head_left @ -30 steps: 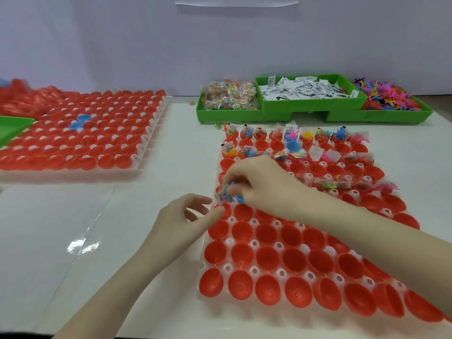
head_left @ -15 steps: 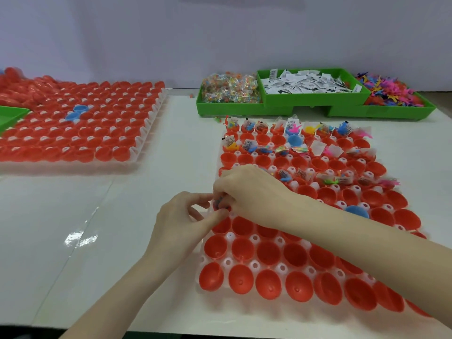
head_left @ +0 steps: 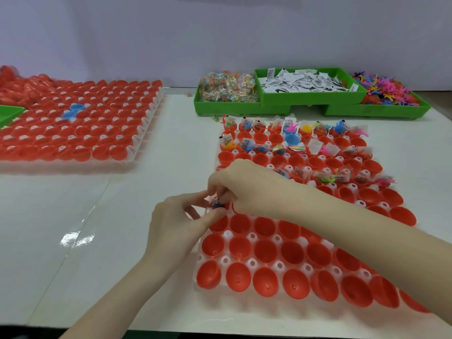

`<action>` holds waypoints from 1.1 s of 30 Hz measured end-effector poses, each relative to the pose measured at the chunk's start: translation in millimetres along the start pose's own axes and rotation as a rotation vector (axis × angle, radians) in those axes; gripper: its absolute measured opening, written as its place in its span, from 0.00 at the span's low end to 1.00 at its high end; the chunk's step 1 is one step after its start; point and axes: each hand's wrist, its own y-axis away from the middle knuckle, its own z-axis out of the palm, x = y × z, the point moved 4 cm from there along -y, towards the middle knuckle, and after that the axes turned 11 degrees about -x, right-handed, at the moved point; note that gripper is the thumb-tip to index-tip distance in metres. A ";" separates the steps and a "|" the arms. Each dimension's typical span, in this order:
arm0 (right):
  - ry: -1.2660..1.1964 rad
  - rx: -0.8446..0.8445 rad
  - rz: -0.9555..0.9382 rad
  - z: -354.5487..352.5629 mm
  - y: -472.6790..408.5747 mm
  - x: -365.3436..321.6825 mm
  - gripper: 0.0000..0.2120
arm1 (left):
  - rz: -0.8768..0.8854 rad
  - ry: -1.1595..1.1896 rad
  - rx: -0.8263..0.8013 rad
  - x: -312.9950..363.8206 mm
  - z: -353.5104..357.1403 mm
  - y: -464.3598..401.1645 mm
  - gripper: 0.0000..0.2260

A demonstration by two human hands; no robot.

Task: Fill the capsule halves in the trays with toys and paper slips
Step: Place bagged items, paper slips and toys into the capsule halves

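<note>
Head view: both hands meet at the left edge of the near tray (head_left: 201, 258), a white moulded plastic grid with round sockets. Left hand (head_left: 176, 223) and right hand (head_left: 247, 189) both have fingertips pinched on a small toy packet (head_left: 217, 204), blue and red under crinkly clear wrap, held over a capsule half at the tray's edge. How much of it sits in the cup I can't tell; fingers cover it.

Capsule halves (head_left: 266, 252): glossy red plastic cups, egg-shaped, open side up. Near rows are empty. Far rows hold bright toys plus white printed paper slips sticking up; one blue half (head_left: 292, 139) sits among them.

Second tray (head_left: 146, 121), far left, well apart: same red halves, two blue ones (head_left: 73, 110) near its middle.

Back of the table (head_left: 122, 216) (smooth, white, shiny): green rigid plastic bins (head_left: 269, 107) in a row, with wrapped toys (head_left: 228, 88), folded slips (head_left: 305, 80), loose multicoloured spiky toys (head_left: 384, 90).
</note>
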 end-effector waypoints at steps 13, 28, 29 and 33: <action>-0.164 0.046 -0.050 -3.5 7.0 13.7 0.10 | 0.154 -0.508 0.062 17.2 -8.9 7.2 0.13; -0.267 0.770 0.358 -86.5 64.7 178.3 0.05 | 0.187 -0.369 0.074 74.6 -25.5 -133.7 0.16; -0.301 0.917 0.447 -90.9 73.1 204.9 0.06 | 0.178 -0.352 0.058 73.7 -25.1 -156.5 0.15; -0.412 1.185 0.865 -85.0 101.4 302.9 0.09 | 0.151 -0.286 -0.009 58.5 -16.3 -235.2 0.12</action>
